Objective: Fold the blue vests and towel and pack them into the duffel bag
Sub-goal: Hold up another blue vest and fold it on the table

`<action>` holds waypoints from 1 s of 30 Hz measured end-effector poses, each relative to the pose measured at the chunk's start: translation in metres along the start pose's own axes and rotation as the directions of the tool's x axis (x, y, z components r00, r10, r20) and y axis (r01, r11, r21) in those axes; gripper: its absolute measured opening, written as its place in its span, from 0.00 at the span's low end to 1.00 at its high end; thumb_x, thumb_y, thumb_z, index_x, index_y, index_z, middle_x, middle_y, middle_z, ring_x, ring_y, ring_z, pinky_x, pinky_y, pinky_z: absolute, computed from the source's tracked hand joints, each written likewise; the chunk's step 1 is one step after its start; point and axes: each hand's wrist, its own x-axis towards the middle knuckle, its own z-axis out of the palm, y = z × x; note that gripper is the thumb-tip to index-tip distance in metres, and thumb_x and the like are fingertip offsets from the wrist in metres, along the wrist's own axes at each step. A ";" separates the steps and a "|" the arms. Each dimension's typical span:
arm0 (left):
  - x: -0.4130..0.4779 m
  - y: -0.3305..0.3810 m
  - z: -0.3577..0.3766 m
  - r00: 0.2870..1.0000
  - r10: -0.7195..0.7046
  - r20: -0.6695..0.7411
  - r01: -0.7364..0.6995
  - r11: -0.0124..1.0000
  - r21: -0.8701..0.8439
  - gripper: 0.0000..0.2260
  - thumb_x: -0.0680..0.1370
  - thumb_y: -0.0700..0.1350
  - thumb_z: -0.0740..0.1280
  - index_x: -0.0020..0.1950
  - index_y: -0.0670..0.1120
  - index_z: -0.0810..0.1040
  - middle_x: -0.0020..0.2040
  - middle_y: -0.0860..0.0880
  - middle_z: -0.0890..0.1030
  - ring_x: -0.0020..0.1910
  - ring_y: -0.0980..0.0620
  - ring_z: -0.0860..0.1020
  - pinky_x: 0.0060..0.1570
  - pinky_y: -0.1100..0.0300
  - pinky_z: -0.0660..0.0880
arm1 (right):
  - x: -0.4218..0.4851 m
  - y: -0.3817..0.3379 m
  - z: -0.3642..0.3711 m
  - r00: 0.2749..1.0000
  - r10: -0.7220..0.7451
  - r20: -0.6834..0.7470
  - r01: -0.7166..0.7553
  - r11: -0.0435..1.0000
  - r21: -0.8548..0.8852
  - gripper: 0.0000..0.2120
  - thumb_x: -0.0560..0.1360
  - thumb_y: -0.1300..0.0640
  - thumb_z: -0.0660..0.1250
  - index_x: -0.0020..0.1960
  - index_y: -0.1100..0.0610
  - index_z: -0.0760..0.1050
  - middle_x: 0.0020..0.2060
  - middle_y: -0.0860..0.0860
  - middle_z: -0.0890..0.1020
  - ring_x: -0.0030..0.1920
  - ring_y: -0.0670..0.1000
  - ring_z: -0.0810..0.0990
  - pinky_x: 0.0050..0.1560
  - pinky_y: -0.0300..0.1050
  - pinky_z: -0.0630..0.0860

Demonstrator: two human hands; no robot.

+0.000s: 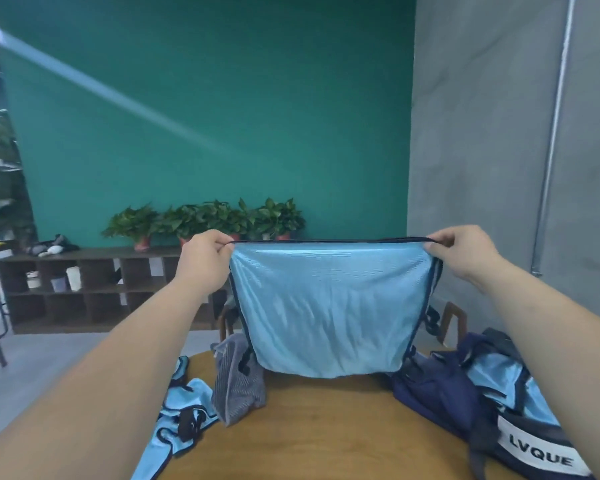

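Light blue vest (329,306) with navy trim, grey striped towel (238,386), navy duffel bag (440,393), teal wall (222,116)

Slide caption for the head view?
Left hand and right hand pinch a blue vest taut above the table, towel and duffel bag alongside.

3 blue vests (329,306), 1 towel (238,386), 1 duffel bag (440,393), 2 hands (205,261)

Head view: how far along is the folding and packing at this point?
Done: some light blue fabric already lies in the duffel bag. In hand: left hand and right hand pinch one blue vest stretched above the table. Left: the second vest and grey towel lie crumpled at the table's left.
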 end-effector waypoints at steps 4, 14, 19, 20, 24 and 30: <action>-0.003 0.023 -0.018 0.985 0.065 -0.161 -0.078 0.994 -0.073 0.05 0.85 0.47 0.66 0.58 0.50 0.81 0.52 0.52 0.83 0.49 0.48 0.83 0.54 0.53 0.79 | -0.011 -0.025 -0.014 0.969 -0.068 -0.236 0.081 0.996 0.043 0.02 0.80 0.54 0.73 0.49 0.51 0.83 0.43 0.48 0.83 0.48 0.53 0.81 0.51 0.43 0.73; 0.005 0.057 -0.067 0.940 0.135 -0.313 -0.120 0.990 0.068 0.06 0.83 0.48 0.67 0.55 0.50 0.83 0.44 0.52 0.80 0.50 0.45 0.79 0.51 0.54 0.75 | -0.028 -0.093 -0.057 0.942 -0.061 -0.329 0.083 0.995 0.051 0.09 0.76 0.62 0.72 0.49 0.49 0.86 0.43 0.48 0.85 0.46 0.48 0.81 0.52 0.38 0.72; -0.003 0.057 -0.083 0.941 0.124 -0.315 -0.141 0.990 -0.031 0.06 0.82 0.49 0.69 0.55 0.50 0.84 0.39 0.54 0.80 0.46 0.47 0.80 0.53 0.53 0.77 | -0.033 -0.096 -0.065 0.967 -0.007 -0.253 0.042 0.990 0.134 0.05 0.75 0.55 0.77 0.43 0.47 0.84 0.42 0.45 0.86 0.43 0.48 0.83 0.48 0.39 0.73; -0.004 0.058 -0.086 0.937 0.122 -0.326 -0.154 0.985 -0.074 0.05 0.82 0.49 0.69 0.54 0.51 0.84 0.38 0.53 0.79 0.44 0.48 0.80 0.53 0.53 0.78 | -0.033 -0.096 -0.066 0.958 0.002 -0.285 0.054 0.980 0.189 0.04 0.75 0.54 0.77 0.44 0.47 0.85 0.41 0.43 0.85 0.41 0.46 0.82 0.45 0.38 0.73; -0.010 0.066 -0.090 0.884 0.141 -0.447 -0.259 0.941 -0.216 0.05 0.82 0.48 0.68 0.54 0.51 0.82 0.34 0.51 0.77 0.35 0.53 0.76 0.47 0.57 0.76 | -0.034 -0.105 -0.067 0.925 -0.021 -0.380 0.154 0.934 0.322 0.05 0.75 0.51 0.76 0.48 0.51 0.85 0.35 0.43 0.81 0.32 0.42 0.76 0.41 0.38 0.74; -0.019 0.087 -0.085 0.721 0.199 -0.664 -0.473 0.841 -0.262 0.04 0.83 0.46 0.66 0.54 0.50 0.81 0.29 0.55 0.68 0.29 0.58 0.67 0.39 0.68 0.68 | -0.053 -0.129 -0.060 0.767 -0.028 -0.641 0.454 0.730 0.511 0.03 0.78 0.54 0.69 0.50 0.46 0.77 0.27 0.45 0.75 0.28 0.46 0.71 0.31 0.39 0.68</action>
